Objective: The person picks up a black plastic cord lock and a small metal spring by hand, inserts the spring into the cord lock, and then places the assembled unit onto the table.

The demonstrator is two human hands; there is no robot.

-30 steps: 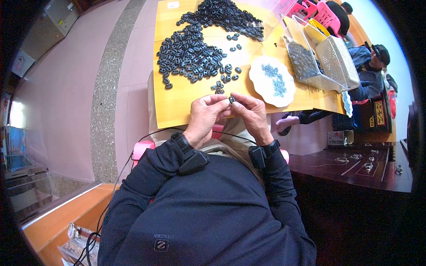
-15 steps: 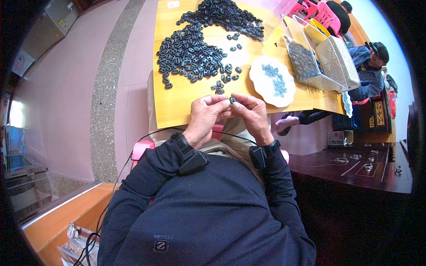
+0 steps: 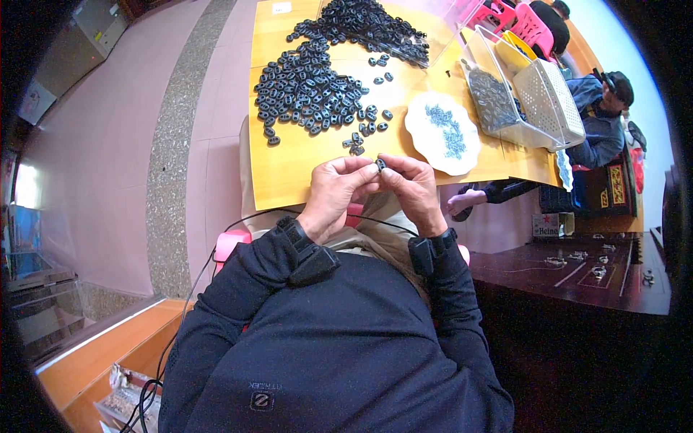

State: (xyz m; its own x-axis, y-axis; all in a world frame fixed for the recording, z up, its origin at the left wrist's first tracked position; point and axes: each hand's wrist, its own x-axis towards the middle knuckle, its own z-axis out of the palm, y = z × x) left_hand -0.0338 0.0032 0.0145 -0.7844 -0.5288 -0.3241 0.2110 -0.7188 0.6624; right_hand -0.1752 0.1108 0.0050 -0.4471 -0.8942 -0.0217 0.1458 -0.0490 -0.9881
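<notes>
At the table's front edge, my left hand (image 3: pixel 334 189) and my right hand (image 3: pixel 413 186) meet, fingers closed from both sides on one small black oval piece with holes (image 3: pixel 380 165). Thumbs and fingertips cover part of it. Just beyond my hands lie a few loose black pieces (image 3: pixel 356 144). A large pile of the same black oval pieces (image 3: pixel 310 90) spreads farther off to the left. To the right of my hands sits a white scalloped plate (image 3: pixel 426 148) bearing many tiny bluish-grey parts (image 3: pixel 449 130).
A second black heap (image 3: pixel 372 29) lies at the table's (image 3: pixel 289 184) far side. On the right stand a clear bin (image 3: pixel 498 130) of dark pieces and a white perforated basket (image 3: pixel 552 101). Another person (image 3: pixel 603 108) sits beyond them. A black cable (image 3: pixel 267 211) runs near my wrists.
The black piece has shifted and turned slightly between my fingertips, with my right hand a touch farther right. My grip stays closed, and the piles and plate look unchanged.
</notes>
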